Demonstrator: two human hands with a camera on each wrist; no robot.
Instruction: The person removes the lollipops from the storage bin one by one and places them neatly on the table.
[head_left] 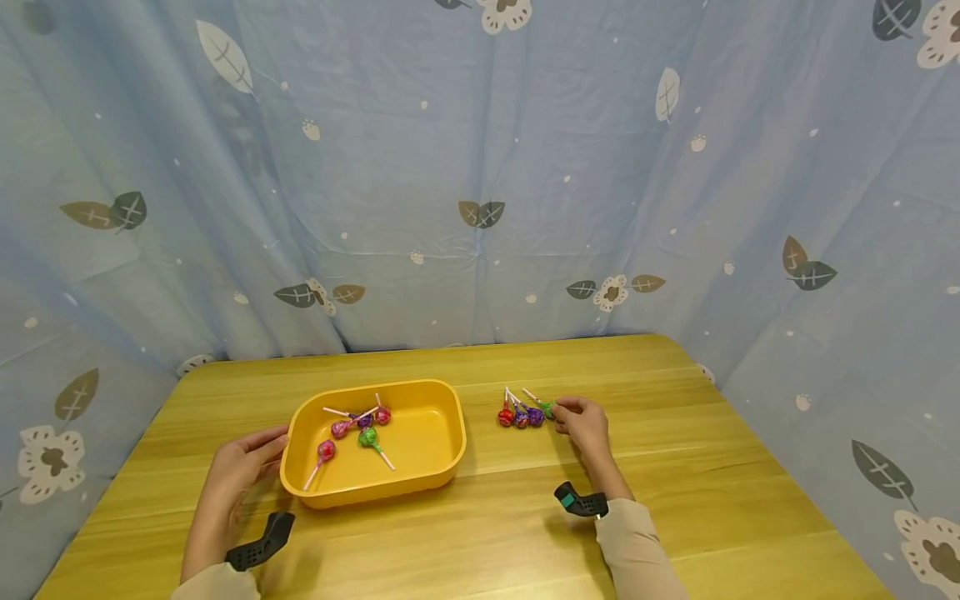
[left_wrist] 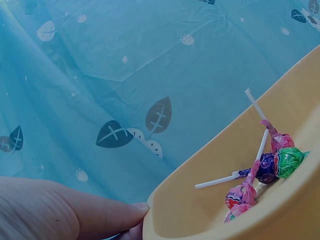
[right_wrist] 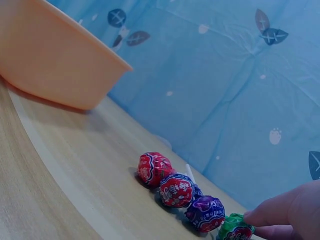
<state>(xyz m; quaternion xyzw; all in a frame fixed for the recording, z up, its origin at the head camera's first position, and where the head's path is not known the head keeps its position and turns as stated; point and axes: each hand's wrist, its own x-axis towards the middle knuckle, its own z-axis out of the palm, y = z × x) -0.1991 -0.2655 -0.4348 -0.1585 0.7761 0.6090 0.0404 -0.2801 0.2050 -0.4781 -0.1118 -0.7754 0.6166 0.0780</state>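
Observation:
My left hand (head_left: 234,472) lies along the left side of a yellow plastic tray (head_left: 453,398), its fairly straight fingers touching the outer wall near the rim. Several wrapped lollipops sit inside, among them a green one (head_left: 367,437) and a pink one (head_left: 326,450). To the tray's right, my right hand (head_left: 587,427) pinches the wrapped head of another green lollipop (right_wrist: 234,227) between thumb and finger, low over the table. Beside it in a row lie a red lollipop (right_wrist: 154,169), a red-and-blue one (right_wrist: 176,190) and a purple one (right_wrist: 205,213), their white sticks pointing away from me.
The wood-grain table (head_left: 517,533) ends at a pale blue patterned curtain (head_left: 420,167) behind and at the sides. Each wrist carries a black strap-like device, such as the right one (head_left: 583,502).

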